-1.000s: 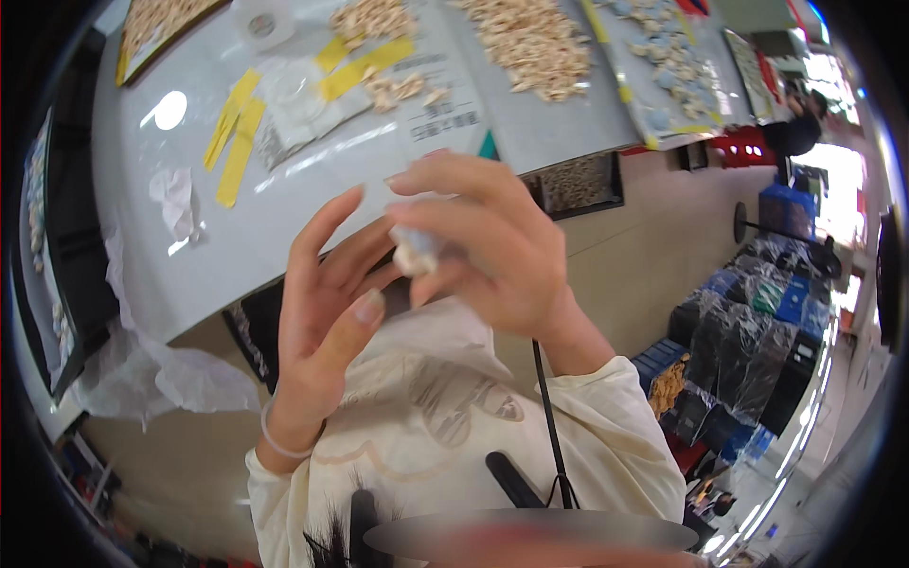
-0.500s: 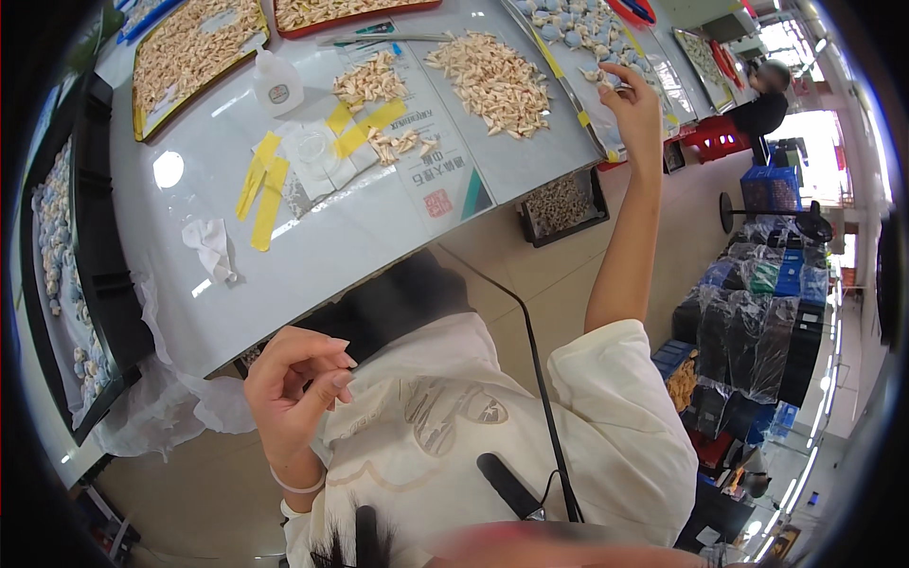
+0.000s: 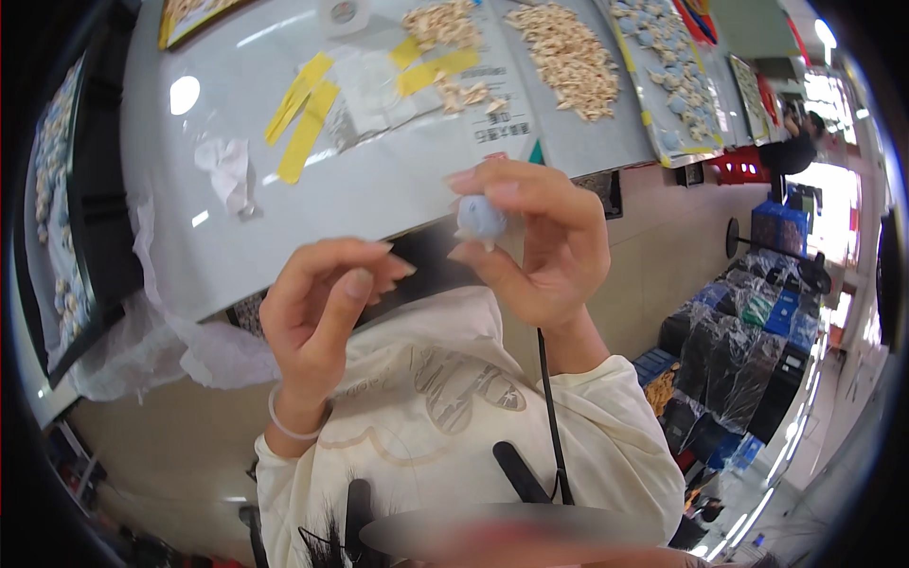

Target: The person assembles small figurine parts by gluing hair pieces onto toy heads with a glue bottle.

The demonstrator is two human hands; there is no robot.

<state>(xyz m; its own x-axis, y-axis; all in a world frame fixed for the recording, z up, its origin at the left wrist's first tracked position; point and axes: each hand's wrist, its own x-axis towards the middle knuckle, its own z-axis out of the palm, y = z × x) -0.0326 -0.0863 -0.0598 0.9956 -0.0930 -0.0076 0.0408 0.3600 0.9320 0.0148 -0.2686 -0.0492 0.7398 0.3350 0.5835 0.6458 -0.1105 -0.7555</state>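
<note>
Between the thumb and fingers of my right hand point(image 3: 554, 246) is a small round pale-blue figure point(image 3: 482, 220) with a cream tip at its lower end, held in front of my shirt near the table edge. My left hand point(image 3: 317, 298) is raised beside it, apart from the figure. Its fingers are loosely bent, with a gap between index finger and thumb, and I see nothing held there. On the table lie a large pile of small cream pieces point(image 3: 573, 66), a smaller pile point(image 3: 443, 26) and a few loose ones point(image 3: 471, 96).
Yellow tape strips point(image 3: 308, 118) and a crumpled white tissue point(image 3: 225, 175) lie on the grey table point(image 3: 275, 227). A tray of blue-and-cream pieces point(image 3: 668, 80) is at the far right; a black rack point(image 3: 99, 180) stands left. Behind the right arm are wrapped crates point(image 3: 734, 336). A cable point(image 3: 549, 407) hangs down.
My right hand has come back from the far-right tray to in front of me, with the blue figure in it. My left hand has risen slightly to the right. The view has shifted.
</note>
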